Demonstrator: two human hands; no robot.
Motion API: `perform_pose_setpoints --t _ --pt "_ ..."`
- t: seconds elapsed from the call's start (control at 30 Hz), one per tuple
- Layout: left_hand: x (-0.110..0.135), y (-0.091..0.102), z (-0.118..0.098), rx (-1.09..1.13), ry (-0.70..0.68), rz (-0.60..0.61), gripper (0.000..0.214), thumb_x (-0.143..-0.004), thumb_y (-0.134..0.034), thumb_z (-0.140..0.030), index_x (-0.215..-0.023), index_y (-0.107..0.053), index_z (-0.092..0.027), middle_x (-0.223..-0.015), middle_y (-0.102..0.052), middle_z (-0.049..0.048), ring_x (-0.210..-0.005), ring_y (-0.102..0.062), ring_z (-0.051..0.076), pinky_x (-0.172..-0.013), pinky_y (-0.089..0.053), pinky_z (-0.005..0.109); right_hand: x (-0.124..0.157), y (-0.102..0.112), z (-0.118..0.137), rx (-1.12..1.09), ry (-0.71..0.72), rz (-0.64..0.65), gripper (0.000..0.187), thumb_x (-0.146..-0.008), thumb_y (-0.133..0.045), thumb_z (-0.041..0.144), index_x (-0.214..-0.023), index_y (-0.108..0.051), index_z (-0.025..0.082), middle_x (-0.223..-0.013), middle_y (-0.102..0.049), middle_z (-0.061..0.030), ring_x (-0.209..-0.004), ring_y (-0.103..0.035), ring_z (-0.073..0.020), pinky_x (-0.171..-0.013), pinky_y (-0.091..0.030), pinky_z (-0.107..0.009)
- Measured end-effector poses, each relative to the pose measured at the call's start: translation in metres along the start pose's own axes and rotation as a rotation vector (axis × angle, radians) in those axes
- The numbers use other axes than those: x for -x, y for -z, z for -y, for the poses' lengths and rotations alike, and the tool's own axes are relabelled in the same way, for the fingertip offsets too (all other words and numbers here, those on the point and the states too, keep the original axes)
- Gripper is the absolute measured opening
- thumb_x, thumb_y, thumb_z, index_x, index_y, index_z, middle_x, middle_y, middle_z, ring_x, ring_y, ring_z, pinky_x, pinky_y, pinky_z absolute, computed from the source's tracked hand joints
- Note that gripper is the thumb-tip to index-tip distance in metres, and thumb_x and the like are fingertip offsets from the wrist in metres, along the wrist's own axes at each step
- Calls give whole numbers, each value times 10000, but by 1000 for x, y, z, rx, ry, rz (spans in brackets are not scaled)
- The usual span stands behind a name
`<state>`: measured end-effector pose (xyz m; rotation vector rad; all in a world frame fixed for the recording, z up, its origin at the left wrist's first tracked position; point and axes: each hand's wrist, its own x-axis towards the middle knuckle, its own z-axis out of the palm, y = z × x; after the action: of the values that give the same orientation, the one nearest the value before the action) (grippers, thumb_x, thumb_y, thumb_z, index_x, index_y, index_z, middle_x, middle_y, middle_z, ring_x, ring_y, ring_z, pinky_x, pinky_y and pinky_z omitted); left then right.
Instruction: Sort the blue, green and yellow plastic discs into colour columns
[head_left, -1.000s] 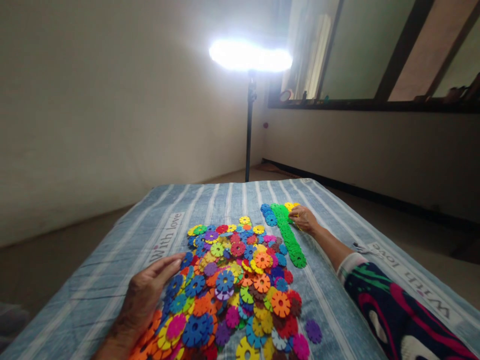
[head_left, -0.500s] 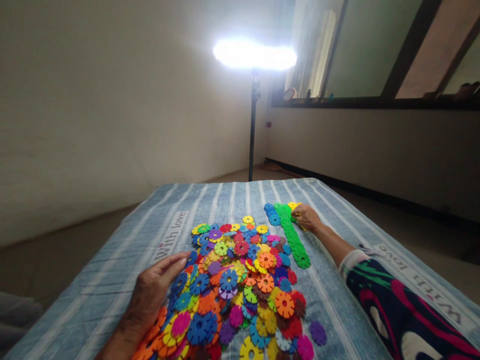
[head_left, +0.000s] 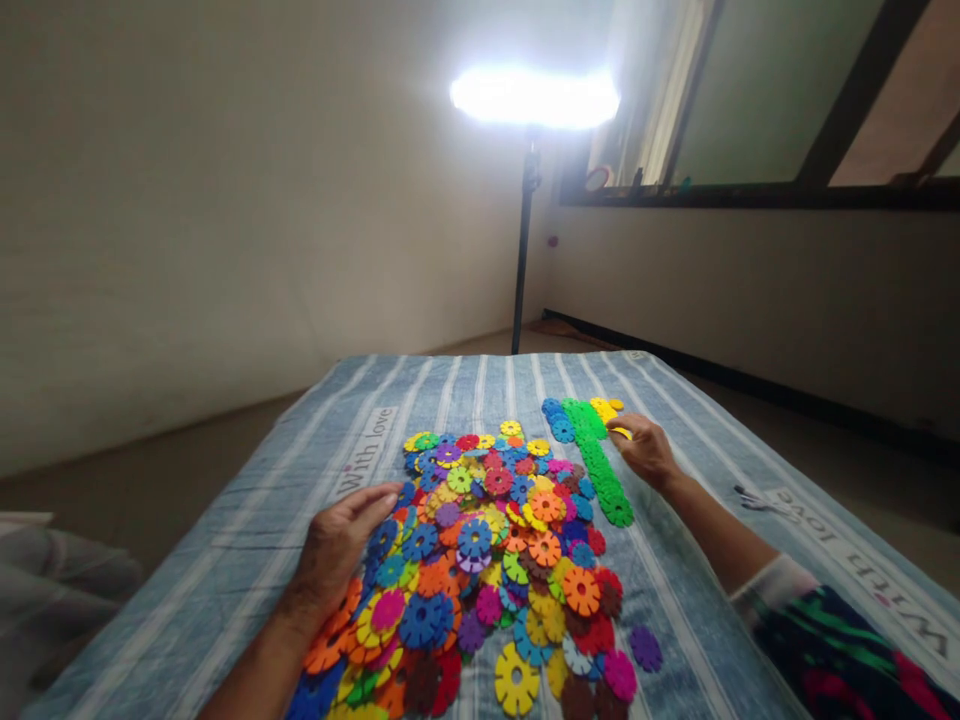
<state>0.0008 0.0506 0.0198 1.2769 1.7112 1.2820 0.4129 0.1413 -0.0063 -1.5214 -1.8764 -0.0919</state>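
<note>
A heap of colourful plastic snowflake discs (head_left: 487, 560) lies on a blue striped sheet (head_left: 247, 540). My left hand (head_left: 341, 545) rests flat on the heap's left edge, fingers stretched out. Beyond the heap runs a row of green discs (head_left: 600, 465), with a few blue discs (head_left: 559, 420) to its left and yellow discs (head_left: 606, 408) to its right at the far end. My right hand (head_left: 646, 450) lies just right of the green row, fingers curled down near a yellow disc; whether it grips anything is hidden.
A light stand (head_left: 523, 250) with a bright lamp (head_left: 534, 98) rises behind the bed's far edge. A window ledge (head_left: 750, 195) runs along the right wall. A small dark object (head_left: 752, 497) lies on the sheet at right. A purple disc (head_left: 646, 647) sits apart.
My right hand has drawn back from the yellow discs toward me along the green row. The view has swung slightly left. My left hand stays on the heap.
</note>
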Motion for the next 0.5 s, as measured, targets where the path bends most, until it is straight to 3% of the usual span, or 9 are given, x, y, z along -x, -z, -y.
perform_pose_setpoints --t 0.13,0.23,0.37,0.5 --pt "3 -1 0 32 20 11 365 -540 -710 -439 -817 -761 -208 -874 -760 32 -900 -672 255 -795 -526 283 36 15 41 -181 109 -18 138 -831 -552 239 -805 -684 209 -853 -712 -53 -818 -659 -196 -774 -502 -312" --pt "4 -3 1 64 50 21 391 -548 -710 -437 -853 -754 -195 -867 -759 35 -867 -676 245 -754 -533 281 63 24 75 -303 204 53 117 -850 -555 230 -822 -667 215 -839 -705 -47 -786 -653 -186 -732 -502 -300" --pt "5 -4 1 72 39 3 373 -563 -709 -414 -851 -752 -182 -882 -758 42 -899 -670 251 -808 -523 298 89 24 110 -311 287 137 137 -846 -531 155 -874 -655 207 -868 -692 -53 -826 -637 -186 -740 -505 -300" --pt "5 -4 3 90 34 -32 357 -564 -712 -398 -836 -752 -171 -900 -757 53 -941 -663 261 -842 -515 308 100 13 128 -233 333 182 149 -835 -543 140 -926 -649 193 -990 -667 -88 -913 -617 -208 -787 -507 -333"
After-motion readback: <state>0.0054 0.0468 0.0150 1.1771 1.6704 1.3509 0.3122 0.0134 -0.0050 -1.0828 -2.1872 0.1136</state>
